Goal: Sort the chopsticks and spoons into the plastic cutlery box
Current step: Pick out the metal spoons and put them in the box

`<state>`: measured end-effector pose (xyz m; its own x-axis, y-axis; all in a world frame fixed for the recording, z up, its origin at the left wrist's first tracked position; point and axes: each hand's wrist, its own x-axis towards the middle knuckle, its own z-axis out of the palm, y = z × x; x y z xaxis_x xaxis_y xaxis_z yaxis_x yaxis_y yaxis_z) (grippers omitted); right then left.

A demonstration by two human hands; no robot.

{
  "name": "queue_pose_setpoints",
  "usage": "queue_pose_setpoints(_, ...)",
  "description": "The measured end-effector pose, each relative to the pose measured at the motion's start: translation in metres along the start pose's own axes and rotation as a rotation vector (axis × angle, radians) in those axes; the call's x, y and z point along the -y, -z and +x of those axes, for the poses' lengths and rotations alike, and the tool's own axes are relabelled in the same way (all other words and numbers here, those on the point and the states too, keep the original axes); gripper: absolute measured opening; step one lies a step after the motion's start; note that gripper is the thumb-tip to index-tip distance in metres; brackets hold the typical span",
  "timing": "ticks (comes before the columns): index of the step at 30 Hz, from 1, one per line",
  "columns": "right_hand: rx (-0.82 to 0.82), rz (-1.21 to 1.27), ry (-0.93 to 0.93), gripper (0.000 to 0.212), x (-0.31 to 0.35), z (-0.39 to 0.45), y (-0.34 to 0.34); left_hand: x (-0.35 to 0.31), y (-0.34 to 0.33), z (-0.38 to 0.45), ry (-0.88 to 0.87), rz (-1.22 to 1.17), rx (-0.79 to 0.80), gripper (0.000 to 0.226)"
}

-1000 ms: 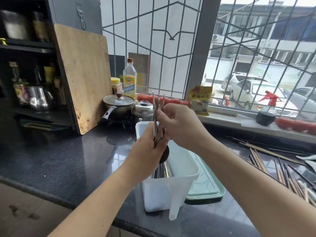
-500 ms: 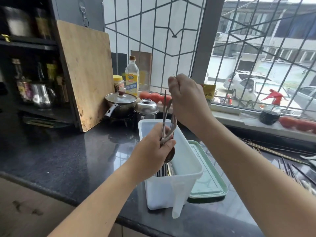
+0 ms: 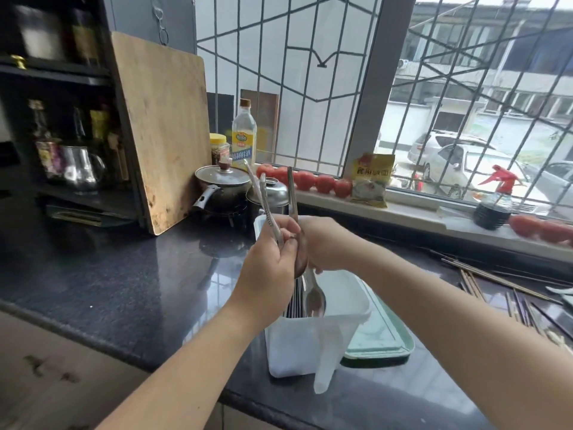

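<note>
My left hand (image 3: 269, 268) grips a bundle of spoons (image 3: 268, 209) above the white plastic cutlery box (image 3: 297, 352), their metal handles pointing up and a dark spoon bowl showing by the thumb. My right hand (image 3: 331, 243) is just behind it and holds one metal spoon (image 3: 314, 301), bowl down, inside the box. Dark chopsticks (image 3: 293, 301) lie in the left part of the box. More loose chopsticks (image 3: 508, 293) are spread on the black counter at the right.
The box's green lid (image 3: 383, 339) lies flat to its right. Behind it stand a lidded pot (image 3: 221, 184) and a steel kettle (image 3: 273, 193). A cutting board (image 3: 164, 125) leans at the left. Tomatoes (image 3: 313, 181) and a spray bottle (image 3: 496, 200) sit on the sill.
My right hand, raised above the bundle half a second ago, has come down behind my left hand, and one spoon now hangs bowl down into the box. My left hand stayed over the box.
</note>
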<state>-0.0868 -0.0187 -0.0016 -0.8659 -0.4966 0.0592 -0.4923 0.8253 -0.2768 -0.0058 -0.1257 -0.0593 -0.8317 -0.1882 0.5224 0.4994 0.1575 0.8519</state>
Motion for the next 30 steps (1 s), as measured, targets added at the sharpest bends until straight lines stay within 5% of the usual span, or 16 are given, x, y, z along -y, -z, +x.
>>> queue_pose_setpoints(4,0.328,0.083,-0.132,0.007,0.001,0.008,-0.018,0.001,0.0,0.0,-0.002,0.118,-0.064,0.033)
queue_pose_setpoints(7,0.408,0.012,-0.304,0.025,-0.001,0.023,-0.032,0.002,0.001,0.0,-0.005,0.151,-0.075,0.03)
queue_pose_setpoints(10,0.327,-0.219,-0.206,0.011,-0.001,0.025,-0.022,0.004,0.001,0.001,-0.005,0.133,-0.053,0.029)
queue_pose_setpoints(12,0.055,-0.294,-0.078,0.034,-0.002,0.02,-0.004,0.004,0.001,0.002,-0.009,0.098,-0.028,0.025)
queue_pose_setpoints(14,-0.156,-0.169,-0.039,0.035,-0.002,0.013,0.021,0.005,0.001,0.002,-0.017,0.073,-0.022,0.027)
queue_pose_setpoints(19,-0.299,0.41,-0.038,0.025,0.005,-0.004,0.054,0.008,-0.001,0.004,0.021,0.036,-0.024,0.04)
queue_pose_setpoints(23,-0.224,0.629,0.054,0.037,0.016,-0.024,0.057,0.01,-0.003,0.006,0.074,0.06,-0.053,0.038)
queue_pose_setpoints(30,-0.19,0.55,0.11,0.019,0.021,-0.033,0.054,0.008,-0.003,0.004,0.098,0.038,0.008,0.02)
